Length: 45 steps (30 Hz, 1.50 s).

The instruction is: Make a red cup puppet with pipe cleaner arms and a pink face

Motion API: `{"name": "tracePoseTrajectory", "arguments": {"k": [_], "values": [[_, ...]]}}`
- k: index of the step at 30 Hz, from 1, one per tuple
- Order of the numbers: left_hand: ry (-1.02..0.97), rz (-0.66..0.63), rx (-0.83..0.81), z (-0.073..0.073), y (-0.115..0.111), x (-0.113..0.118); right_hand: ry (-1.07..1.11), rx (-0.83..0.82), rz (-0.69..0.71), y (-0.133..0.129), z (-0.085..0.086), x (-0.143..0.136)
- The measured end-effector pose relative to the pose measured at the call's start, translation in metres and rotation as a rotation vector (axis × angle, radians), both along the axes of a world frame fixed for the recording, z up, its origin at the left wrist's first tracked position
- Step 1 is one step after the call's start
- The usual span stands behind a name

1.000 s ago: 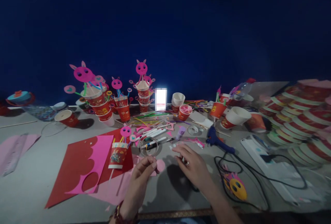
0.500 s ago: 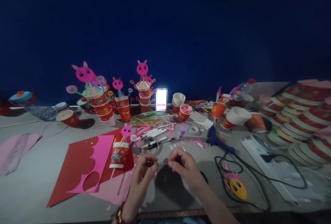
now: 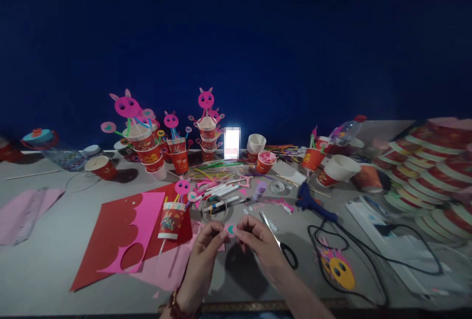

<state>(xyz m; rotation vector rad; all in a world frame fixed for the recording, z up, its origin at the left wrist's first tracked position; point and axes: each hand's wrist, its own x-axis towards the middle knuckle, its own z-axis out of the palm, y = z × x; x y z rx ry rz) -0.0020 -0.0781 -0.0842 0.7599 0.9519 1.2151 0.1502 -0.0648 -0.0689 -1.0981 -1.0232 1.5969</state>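
Observation:
A small pink paper piece with a teal mark (image 3: 230, 230) is pinched between my two hands above the table's front part. My left hand (image 3: 208, 243) has thumb and finger closed on its left edge. From the other side my right hand (image 3: 256, 240) grips its right edge. Black-handled scissors (image 3: 289, 255) lie beside my right hand, partly hidden by it. Left of my left hand, a red and white cup (image 3: 171, 220) with a pink face on top rests on the red paper (image 3: 106, 235).
Decorated cup stacks (image 3: 149, 154) stand at the back left. Markers (image 3: 221, 192) and a tape ring (image 3: 214, 209) lie ahead of my hands. On the right are a blue glue gun (image 3: 311, 203), its looped black cord, a yellow face cutout (image 3: 341, 273) and stacked cups (image 3: 438, 161).
My hands have come together, and my left hand now holds the pink piece too. The teal mark faces up more clearly. More of the scissors shows. The view has shifted slightly.

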Motion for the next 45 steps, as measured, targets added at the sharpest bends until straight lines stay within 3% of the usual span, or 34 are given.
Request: {"name": "tracePoseTrajectory", "arguments": {"k": [3,6,7,9,10,12,16,19,23,26,29,31,35,39,45], "values": [[0.102,0.029,0.061,-0.003,-0.003,0.000,0.016,0.011,-0.019,0.000,0.001,-0.004],[0.445,0.080,0.309,0.001,-0.001,-0.020,-0.031,0.060,-0.024,0.001,0.005,0.000],[0.611,0.132,0.414,0.003,0.002,-0.032,-0.061,0.090,-0.025,0.002,0.007,0.003],[0.911,0.358,0.538,0.005,0.011,-0.064,-0.129,0.158,-0.028,0.003,0.010,0.009],[1.033,0.461,0.528,0.005,0.017,-0.081,-0.162,0.187,-0.027,0.004,0.011,0.012],[1.243,0.514,0.415,0.001,0.026,-0.111,-0.212,0.219,-0.011,0.006,0.011,0.016],[1.367,0.302,0.128,-0.017,0.034,-0.138,-0.236,0.238,0.058,0.011,0.005,0.016],[1.309,0.234,0.108,-0.029,0.031,-0.134,-0.266,0.265,0.093,0.015,0.001,0.014],[1.106,0.359,0.173,-0.029,0.025,-0.121,-0.344,0.317,0.101,0.025,0.013,0.019],[0.922,0.372,0.281,-0.016,0.017,-0.102,-0.376,0.462,0.089,0.034,0.041,0.028],[0.824,0.254,0.408,-0.002,0.006,-0.072,-0.451,0.680,0.026,0.040,0.078,0.034],[0.811,0.155,0.479,0.005,0.001,-0.052,-0.538,0.812,0.009,0.043,0.103,0.033],[0.871,0.093,0.575,0.009,-0.002,-0.026,-0.690,0.990,0.060,0.050,0.138,0.026],[0.924,0.072,0.649,0.007,-0.004,-0.015,-0.818,1.018,0.171,0.065,0.149,0.021],[0.963,0.073,0.696,0.011,-0.007,-0.010,-0.882,0.975,0.251,0.074,0.146,0.023]]}}
